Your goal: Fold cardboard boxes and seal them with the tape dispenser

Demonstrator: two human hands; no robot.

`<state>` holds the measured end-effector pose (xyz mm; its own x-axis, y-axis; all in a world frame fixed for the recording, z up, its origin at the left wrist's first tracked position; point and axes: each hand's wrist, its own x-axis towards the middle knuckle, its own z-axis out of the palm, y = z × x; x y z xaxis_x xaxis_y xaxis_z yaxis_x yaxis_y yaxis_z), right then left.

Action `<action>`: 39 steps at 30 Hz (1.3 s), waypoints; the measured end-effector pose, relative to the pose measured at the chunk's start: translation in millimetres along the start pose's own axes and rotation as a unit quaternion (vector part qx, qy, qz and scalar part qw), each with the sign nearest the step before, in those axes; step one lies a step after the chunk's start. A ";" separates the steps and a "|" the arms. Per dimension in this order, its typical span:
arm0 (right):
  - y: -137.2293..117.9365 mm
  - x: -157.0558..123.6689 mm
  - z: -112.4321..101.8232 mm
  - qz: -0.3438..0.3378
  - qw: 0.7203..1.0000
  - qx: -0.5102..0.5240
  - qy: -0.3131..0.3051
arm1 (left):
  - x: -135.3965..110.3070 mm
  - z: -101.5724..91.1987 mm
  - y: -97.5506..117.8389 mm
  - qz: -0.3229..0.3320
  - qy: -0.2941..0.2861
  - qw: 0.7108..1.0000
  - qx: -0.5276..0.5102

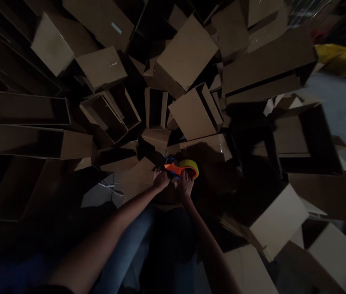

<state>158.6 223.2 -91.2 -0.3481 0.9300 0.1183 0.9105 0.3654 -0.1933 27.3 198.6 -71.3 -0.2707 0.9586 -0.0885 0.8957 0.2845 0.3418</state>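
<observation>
Tape dispenser: orange handheld body, with a yellow tape roll at its far end and a blue part beside the handle; it sits just ahead of both hands, at the centre of the view, over the cardboard.

Right hand: closed around the lower side of the orange body, fingers curled up against it - a holding grip.

Left hand: fingers spread, palm down on a cardboard flap, just beside the dispenser; contact with the dispenser cannot be confirmed.

Work surface: the flap belongs to a cardboard box lying in front of the person's knees, which are in blue jeans.

Surroundings: loose brown cardboard boxes - many, at varied angles - on all sides; a yellow plastic bag lies at upper right, by a grey floor.
</observation>
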 end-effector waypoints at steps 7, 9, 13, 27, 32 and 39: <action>-5.6 4.8 -12.3 0.020 0.999 -0.011 -0.048 | 2.8 6.4 -2.7 0.008 0.002 1.000 -0.025; -6.4 5.5 -13.6 0.026 0.999 -0.006 -0.047 | 3.6 8.1 -3.6 0.007 -0.001 0.999 -0.032; -5.8 5.6 -13.3 0.013 0.999 0.009 -0.037 | 4.1 8.0 -4.0 0.005 -0.004 0.999 -0.050; 0.0 3.5 -10.9 -0.001 1.000 0.028 -0.007 | 3.1 -18.0 -13.1 -0.058 0.041 0.972 -0.226; 5.7 -3.4 -12.5 0.009 0.999 0.039 0.025 | -43.4 -48.3 -56.0 -0.059 0.106 0.924 -0.363; 1.6 -4.3 -25.4 0.030 0.993 0.068 0.090 | -192.8 -78.6 -157.9 -0.153 0.235 0.857 -0.433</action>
<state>167.2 218.8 -67.2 -0.2379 0.9323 0.2726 0.8852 0.3236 -0.3341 -89.7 -32.2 -34.8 -0.7406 0.6716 0.0199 0.2151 0.2089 0.9540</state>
